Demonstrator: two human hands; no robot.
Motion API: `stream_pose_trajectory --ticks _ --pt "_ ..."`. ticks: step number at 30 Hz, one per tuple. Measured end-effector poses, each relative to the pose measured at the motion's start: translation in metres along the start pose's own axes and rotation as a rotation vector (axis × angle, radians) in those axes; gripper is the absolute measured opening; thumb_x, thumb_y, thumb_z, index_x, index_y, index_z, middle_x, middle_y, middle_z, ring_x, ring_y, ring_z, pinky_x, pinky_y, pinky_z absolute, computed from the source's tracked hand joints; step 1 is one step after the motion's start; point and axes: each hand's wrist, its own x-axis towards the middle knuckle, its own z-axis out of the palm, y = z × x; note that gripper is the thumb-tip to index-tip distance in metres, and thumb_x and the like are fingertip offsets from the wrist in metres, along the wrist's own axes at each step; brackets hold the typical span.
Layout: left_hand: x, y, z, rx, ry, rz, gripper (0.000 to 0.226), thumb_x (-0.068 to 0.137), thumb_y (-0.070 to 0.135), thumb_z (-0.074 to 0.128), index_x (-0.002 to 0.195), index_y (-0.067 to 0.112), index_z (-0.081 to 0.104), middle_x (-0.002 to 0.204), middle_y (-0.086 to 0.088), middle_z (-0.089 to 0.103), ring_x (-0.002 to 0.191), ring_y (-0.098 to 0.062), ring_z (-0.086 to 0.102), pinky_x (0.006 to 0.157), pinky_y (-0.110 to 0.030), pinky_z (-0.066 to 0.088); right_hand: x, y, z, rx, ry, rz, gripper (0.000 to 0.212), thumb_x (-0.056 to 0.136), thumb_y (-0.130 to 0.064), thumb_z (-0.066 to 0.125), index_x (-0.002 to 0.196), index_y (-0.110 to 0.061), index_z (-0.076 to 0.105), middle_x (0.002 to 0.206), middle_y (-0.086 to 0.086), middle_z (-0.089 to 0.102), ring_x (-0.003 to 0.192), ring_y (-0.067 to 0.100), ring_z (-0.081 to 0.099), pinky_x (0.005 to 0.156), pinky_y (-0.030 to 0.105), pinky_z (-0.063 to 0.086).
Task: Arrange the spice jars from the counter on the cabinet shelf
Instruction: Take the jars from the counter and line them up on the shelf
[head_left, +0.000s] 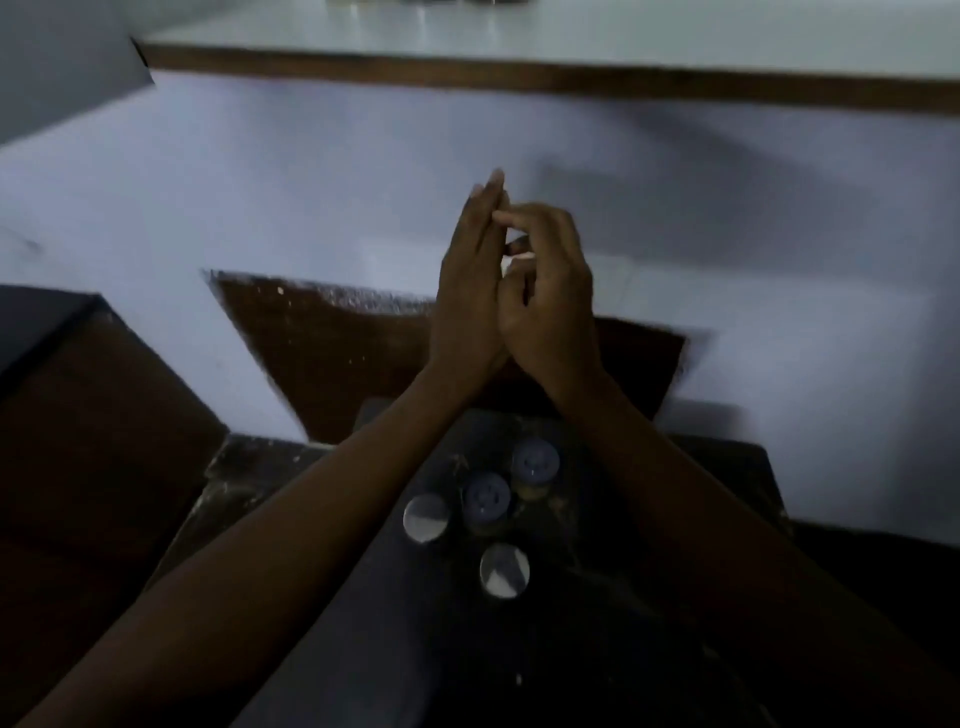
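Several spice jars stand close together on the dark counter (322, 649), seen from above. Two have plain silvery lids (426, 518) (504, 570). Two have bluish embossed lids (487, 497) (535, 460). My left hand (470, 306) and my right hand (548, 306) are raised above and beyond the jars, pressed against each other in front of the pale wall. The left hand's fingers are straight and together. The right hand's fingers are curled, their tips touching the left fingers. Neither hand holds a jar. A white shelf (571, 36) with a brown front edge runs across the top.
A brown panel (332, 353) sits on the wall behind the counter. A dark brown block or cabinet side (88, 441) stands at the left. The scene is dim and blurred. Some dark objects show at the very top edge on the shelf.
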Motion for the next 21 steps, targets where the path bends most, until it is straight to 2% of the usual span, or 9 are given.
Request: stream_pose_trajectory --ticks 3,5,7,10,11,13,16,18,21 --pt "-0.083 -0.037 0.024 0.013 -0.275 -0.214 0.05 0.104 0.017 0.054 0.153 0.005 0.048 0.165 -0.014 0.039 0.157 -0.023 0.033 0.129 -0.036 0.03 -0.073 0.044 0.014 -0.064 -0.246 0.31 0.039 0.089 0.004 0.05 0.123 -0.006 0.065 0.125 0.01 0.059 0.108 0.02 0.065 0.094 0.035 0.056" --pt "-0.137 -0.054 0.035 -0.015 -0.482 -0.285 0.049 0.1 0.017 0.061 0.146 0.001 0.055 0.157 -0.02 0.049 0.151 -0.031 0.042 0.127 -0.041 0.033 -0.127 0.07 0.02 -0.178 -0.452 0.559 0.04 0.092 -0.005 0.054 0.129 -0.016 0.062 0.13 0.005 0.059 0.116 0.022 0.063 0.098 0.037 0.055" --pt "-0.188 -0.063 0.042 -0.036 -0.706 -0.375 0.055 0.092 0.021 0.071 0.142 0.001 0.057 0.145 -0.019 0.06 0.139 -0.033 0.055 0.121 -0.04 0.04 -0.182 0.089 0.02 -0.231 -0.668 0.823 0.041 0.095 -0.015 0.057 0.136 -0.02 0.056 0.134 0.005 0.061 0.12 0.022 0.062 0.1 0.04 0.053" --pt "-0.246 -0.066 0.054 0.019 -1.017 -0.501 0.054 0.085 0.02 0.076 0.134 0.008 0.059 0.135 -0.012 0.063 0.126 -0.029 0.063 0.108 -0.045 0.05 -0.248 0.1 0.013 -0.233 -0.927 1.039 0.025 0.094 -0.013 0.061 0.119 -0.013 0.059 0.119 0.013 0.069 0.091 0.014 0.064 0.078 0.026 0.051" --pt "-0.258 -0.067 0.058 0.045 -1.088 -0.49 0.053 0.084 0.022 0.076 0.133 0.008 0.06 0.136 -0.011 0.062 0.126 -0.029 0.062 0.108 -0.045 0.05 -0.262 0.101 0.012 -0.249 -0.982 1.074 0.024 0.093 -0.011 0.061 0.117 -0.012 0.06 0.116 0.014 0.069 0.087 0.014 0.063 0.075 0.026 0.05" --pt "-0.278 -0.065 0.066 0.115 -1.23 -0.41 0.06 0.088 0.032 0.076 0.141 0.011 0.058 0.148 -0.009 0.055 0.137 -0.027 0.055 0.115 -0.042 0.043 -0.285 0.103 0.008 -0.283 -1.052 1.143 0.03 0.093 -0.012 0.061 0.123 -0.009 0.059 0.12 0.015 0.067 0.096 0.022 0.064 0.076 0.029 0.049" --pt "-0.297 -0.063 0.075 0.188 -1.331 -0.395 0.082 0.09 0.038 0.076 0.158 0.013 0.038 0.165 -0.011 0.036 0.152 -0.032 0.037 0.125 -0.044 0.03 -0.302 0.106 0.004 -0.318 -1.062 1.208 0.04 0.094 -0.016 0.063 0.133 -0.01 0.055 0.128 0.015 0.063 0.098 0.024 0.062 0.073 0.028 0.046" --pt "-0.304 -0.062 0.078 0.203 -1.334 -0.412 0.092 0.088 0.037 0.078 0.162 0.015 0.029 0.167 -0.012 0.028 0.155 -0.035 0.03 0.127 -0.047 0.028 -0.307 0.108 0.001 -0.337 -1.048 1.22 0.044 0.093 -0.019 0.063 0.136 -0.012 0.054 0.131 0.015 0.062 0.111 0.028 0.063 0.085 0.034 0.051" --pt "-0.31 -0.062 0.081 0.199 -1.29 -0.369 0.084 0.09 0.037 0.075 0.16 0.015 0.032 0.166 -0.012 0.03 0.155 -0.035 0.029 0.126 -0.046 0.026 -0.309 0.108 -0.004 -0.348 -1.043 1.197 0.042 0.092 -0.019 0.061 0.133 -0.012 0.058 0.13 0.014 0.063 0.117 0.031 0.063 0.098 0.043 0.054"
